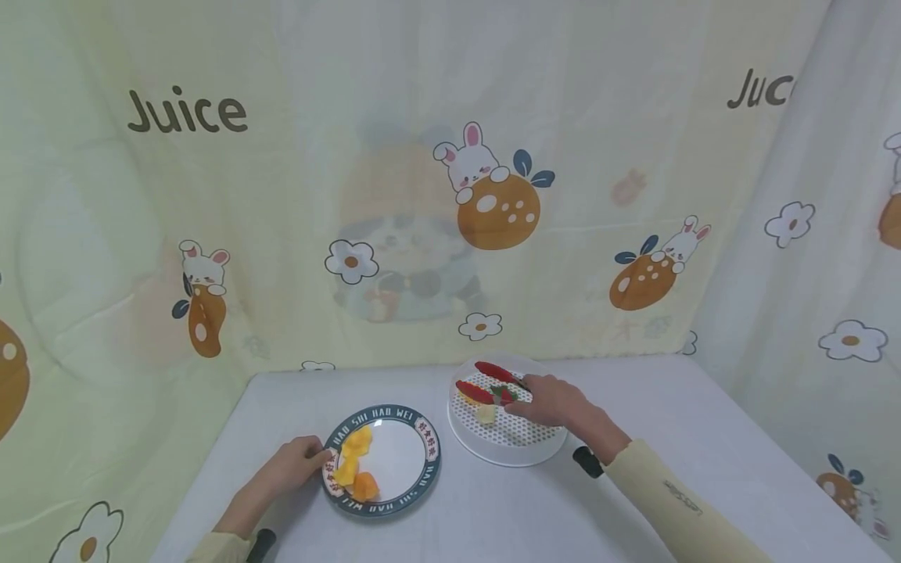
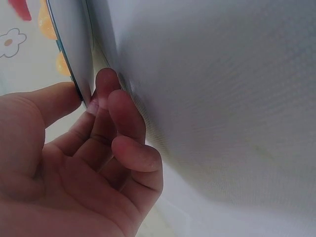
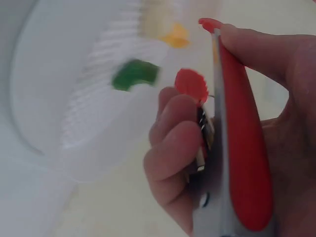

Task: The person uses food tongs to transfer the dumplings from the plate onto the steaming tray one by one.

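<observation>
My left hand (image 1: 299, 461) pinches the left rim of a round plate (image 1: 397, 453), thumb on top and fingers beneath. On that plate lie yellow pieces (image 1: 359, 442) and an orange piece (image 1: 365, 487). My right hand (image 1: 556, 399) grips metal tongs (image 3: 247, 148) with red handle pads and red ends (image 1: 479, 393), held spread apart over a white perforated basket (image 1: 466, 442). Inside the basket are a pale yellowish piece (image 1: 486, 414), a green piece (image 3: 134, 74) and a yellow piece (image 3: 177, 35). Whether the tongs touch any piece, I cannot tell.
A white-covered table (image 1: 479, 516) carries the plate and, to its right and farther back, the basket. Behind the table hangs a printed curtain (image 1: 401, 344); another stretch of curtain (image 1: 809, 297) runs along the right side.
</observation>
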Demonstrator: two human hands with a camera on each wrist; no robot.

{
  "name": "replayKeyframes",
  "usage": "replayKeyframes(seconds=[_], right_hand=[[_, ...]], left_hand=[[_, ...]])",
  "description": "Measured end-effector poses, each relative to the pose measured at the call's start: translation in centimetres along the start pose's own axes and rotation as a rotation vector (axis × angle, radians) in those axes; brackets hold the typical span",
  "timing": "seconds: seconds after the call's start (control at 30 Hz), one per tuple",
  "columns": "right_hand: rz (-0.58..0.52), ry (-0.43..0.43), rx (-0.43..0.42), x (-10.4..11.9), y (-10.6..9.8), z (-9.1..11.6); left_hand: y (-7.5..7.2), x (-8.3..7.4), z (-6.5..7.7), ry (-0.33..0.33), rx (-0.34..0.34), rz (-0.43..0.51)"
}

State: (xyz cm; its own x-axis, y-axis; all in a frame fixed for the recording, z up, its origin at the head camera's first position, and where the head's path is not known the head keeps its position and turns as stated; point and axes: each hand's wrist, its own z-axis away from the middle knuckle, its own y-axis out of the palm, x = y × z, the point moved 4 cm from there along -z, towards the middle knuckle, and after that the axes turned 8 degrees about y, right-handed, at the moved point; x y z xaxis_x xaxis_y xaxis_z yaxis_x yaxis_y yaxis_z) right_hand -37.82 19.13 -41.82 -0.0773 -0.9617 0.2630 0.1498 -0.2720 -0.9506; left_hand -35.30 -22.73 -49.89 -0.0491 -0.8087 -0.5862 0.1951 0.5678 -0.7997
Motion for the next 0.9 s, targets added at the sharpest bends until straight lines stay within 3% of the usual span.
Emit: replayKeyframes(seconds=[0.2, 0.53, 0.9], right_hand=[[-0.104, -0.029, -0.025, 2.3, -0.9, 2.8], [-0.116, -0.21, 0.199, 7.4, 3.8, 8.4], [-0.072, -0.257, 0.28, 9.8, 7.7, 9.1]], left_hand=[[-0.3, 0.1, 0.0, 0.003, -0.001, 0.003], [0.3, 0.4, -0.9, -0.004, -0.002, 0.001], [-0.1, 0.3, -0.4, 0.0, -0.006, 0.0]])
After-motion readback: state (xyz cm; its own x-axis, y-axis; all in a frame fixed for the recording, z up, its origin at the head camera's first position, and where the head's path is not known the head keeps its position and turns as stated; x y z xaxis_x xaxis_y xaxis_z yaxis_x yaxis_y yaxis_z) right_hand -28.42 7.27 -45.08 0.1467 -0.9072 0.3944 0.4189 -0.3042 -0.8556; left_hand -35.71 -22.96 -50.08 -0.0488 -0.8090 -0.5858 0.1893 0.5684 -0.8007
